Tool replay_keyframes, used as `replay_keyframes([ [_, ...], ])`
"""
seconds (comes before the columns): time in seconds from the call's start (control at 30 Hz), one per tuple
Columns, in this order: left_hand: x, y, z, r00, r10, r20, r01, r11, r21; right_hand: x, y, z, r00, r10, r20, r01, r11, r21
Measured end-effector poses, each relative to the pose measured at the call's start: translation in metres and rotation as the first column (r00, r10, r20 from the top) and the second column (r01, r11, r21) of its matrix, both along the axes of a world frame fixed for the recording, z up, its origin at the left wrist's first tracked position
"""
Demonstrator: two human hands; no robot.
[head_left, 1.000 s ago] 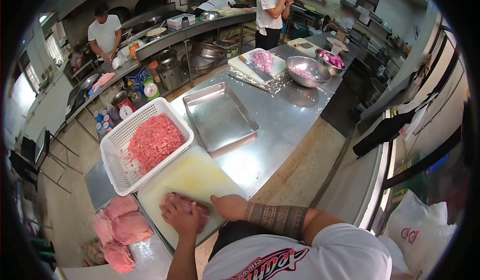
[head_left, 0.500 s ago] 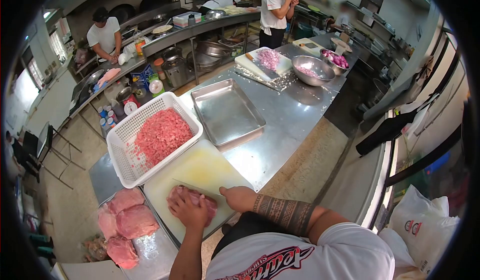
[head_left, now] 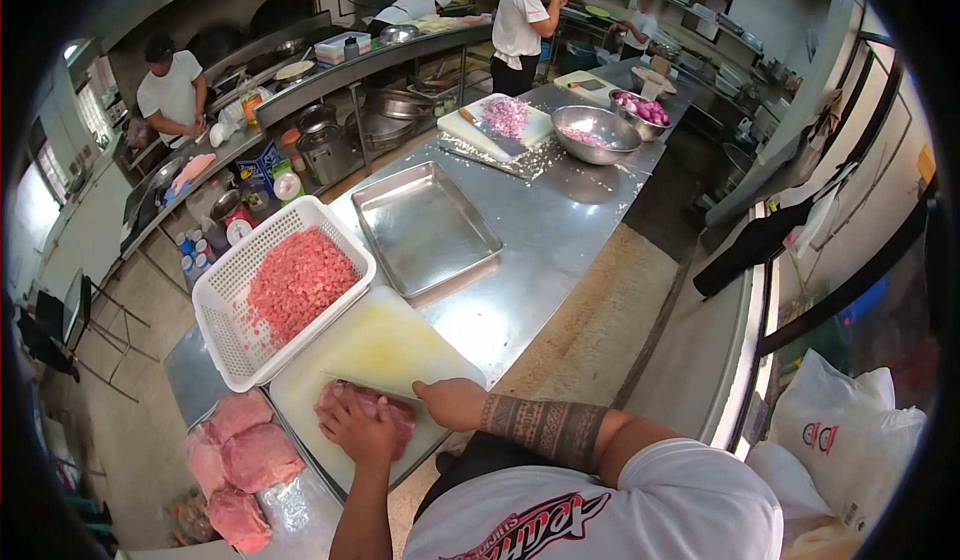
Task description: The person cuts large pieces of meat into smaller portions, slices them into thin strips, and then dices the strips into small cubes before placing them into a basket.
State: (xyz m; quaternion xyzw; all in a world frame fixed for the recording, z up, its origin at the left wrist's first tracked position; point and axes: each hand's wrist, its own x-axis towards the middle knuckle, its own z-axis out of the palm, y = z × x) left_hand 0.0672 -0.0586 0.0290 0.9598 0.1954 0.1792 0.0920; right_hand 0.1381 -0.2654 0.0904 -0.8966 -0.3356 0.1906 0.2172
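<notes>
A slab of raw meat (head_left: 400, 422) lies on the white cutting board (head_left: 375, 310) in front of me. My left hand (head_left: 362, 434) presses on it from above, its fingers curled over the meat and holding it against the board. In my right hand (head_left: 452, 403) is a knife (head_left: 365, 384), the fist closed round a handle that is mostly hidden. Its blade points left along the meat's far edge. Left of the board, several larger raw meat pieces (head_left: 262, 456) rest on a metal tray (head_left: 302, 505). A white perforated basket (head_left: 230, 338) holds diced meat (head_left: 300, 285).
Beyond the board sits a rectangular metal pan (head_left: 425, 230) on the steel table (head_left: 535, 270). Farther along are chopped onion (head_left: 504, 117) on a board, a metal bowl (head_left: 597, 135) and a bowl of purple onions (head_left: 640, 108). Several people (head_left: 518, 30) stand at the far counters.
The view has shifted, so the scene sits slightly farther left. Both hands remain at the meat, with the knife along its far side. A far-right person now stands more upright.
</notes>
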Motion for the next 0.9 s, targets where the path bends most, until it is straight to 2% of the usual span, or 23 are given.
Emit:
replay_keyframes([
  [0.5, 0.0, 0.0, 0.002, 1.0, 0.005, 0.002, -0.005, 1.0, -0.014, 0.011, 0.004, 0.012, 0.997, 0.025, -0.077, -0.031, 0.996, -0.08],
  [0.9, 0.003, -0.002, 0.009, 1.0, -0.002, 0.01, 0.003, 0.997, -0.074, 0.026, 0.001, 0.013, 0.988, 0.027, -0.152, -0.033, 0.999, -0.035],
])
